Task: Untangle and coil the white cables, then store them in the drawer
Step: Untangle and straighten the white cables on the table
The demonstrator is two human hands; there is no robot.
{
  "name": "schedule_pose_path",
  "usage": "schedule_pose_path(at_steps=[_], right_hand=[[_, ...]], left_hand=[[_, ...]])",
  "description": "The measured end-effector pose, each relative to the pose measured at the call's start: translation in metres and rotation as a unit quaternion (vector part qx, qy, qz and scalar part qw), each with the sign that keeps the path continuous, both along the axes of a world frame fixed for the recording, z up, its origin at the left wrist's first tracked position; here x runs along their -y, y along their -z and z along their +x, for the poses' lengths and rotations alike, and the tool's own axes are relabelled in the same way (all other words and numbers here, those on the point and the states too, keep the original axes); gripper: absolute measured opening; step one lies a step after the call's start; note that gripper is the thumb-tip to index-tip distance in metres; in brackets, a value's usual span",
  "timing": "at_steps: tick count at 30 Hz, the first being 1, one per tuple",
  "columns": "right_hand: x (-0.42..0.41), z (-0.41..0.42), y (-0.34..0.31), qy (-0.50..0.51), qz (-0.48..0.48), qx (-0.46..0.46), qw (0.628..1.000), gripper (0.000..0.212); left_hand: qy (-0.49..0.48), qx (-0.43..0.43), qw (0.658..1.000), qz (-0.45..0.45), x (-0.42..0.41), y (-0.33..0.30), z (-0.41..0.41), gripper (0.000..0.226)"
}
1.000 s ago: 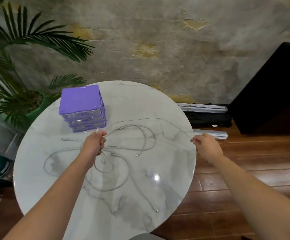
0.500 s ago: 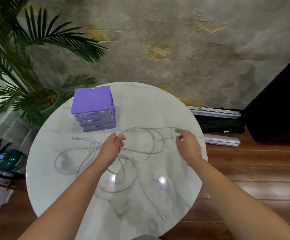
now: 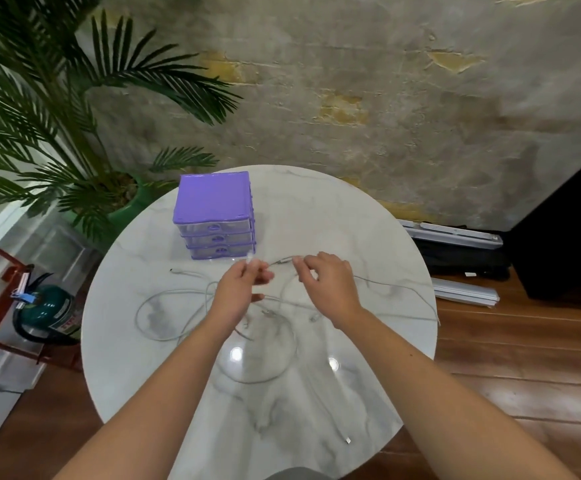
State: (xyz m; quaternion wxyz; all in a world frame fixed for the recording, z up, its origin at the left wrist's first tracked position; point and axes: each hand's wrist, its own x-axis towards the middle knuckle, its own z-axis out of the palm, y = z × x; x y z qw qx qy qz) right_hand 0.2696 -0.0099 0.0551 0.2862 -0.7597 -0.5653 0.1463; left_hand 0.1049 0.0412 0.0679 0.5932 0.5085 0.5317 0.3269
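Round marble counter [image 3: 368, 237] on wood floor, weathered plaster wall behind. Far left: palm plant [image 3: 57, 133] in green pot; below it a green fire extinguisher [image 3: 44, 311] in a red stand, on the floor left of the counter. Purple drawer unit [image 3: 214, 213] sits at the far-left part of the counter, three clear drawers, all closed. White cables [image 3: 164, 306] lie tangled across the counter middle: one big loop left of the hands, another loop near the centre under the forearms, one plug end near the front right [image 3: 347, 440], one loose end just left of the drawer unit front [image 3: 173, 270]. Left hand [image 3: 240, 289] is over the counter centre, fingers curled, thumb and forefinger pinching a white cable end raised just in front of the drawers. Right hand [image 3: 327, 282] is just beside it, fingers curled, pinching the same strand a short way along; the cable runs from this hand rightward to the counter's right edge. Hands near each other, not touching. Right of the counter on the floor: black bag [image 3: 462, 258] with pale metal rails by the wall, and a dark cabinet at far right.
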Motion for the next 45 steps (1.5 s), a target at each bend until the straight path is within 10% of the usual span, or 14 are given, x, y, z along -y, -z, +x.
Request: schedule_pose_path(at_steps=[7,14,27,45], right_hand=[[0.034,0.063,0.036,0.067,-0.148,0.044,0.986,0.043],[0.054,0.070,0.032,0.147,-0.167,-0.125,0.967,0.047],[0.083,0.074,0.067,0.178,-0.248,-0.022,0.952,0.045],[0.040,0.058,0.079,0.094,-0.302,0.107,0.942,0.045]], left_hand=[[-0.234,0.184,0.950,-0.094,-0.032,-0.002,-0.054,0.021],[-0.304,0.262,0.907,-0.126,-0.026,0.009,-0.076,0.020],[-0.210,0.196,0.955,-0.080,-0.007,0.016,-0.076,0.021],[-0.222,0.263,0.935,-0.091,-0.024,0.003,-0.074,0.035]])
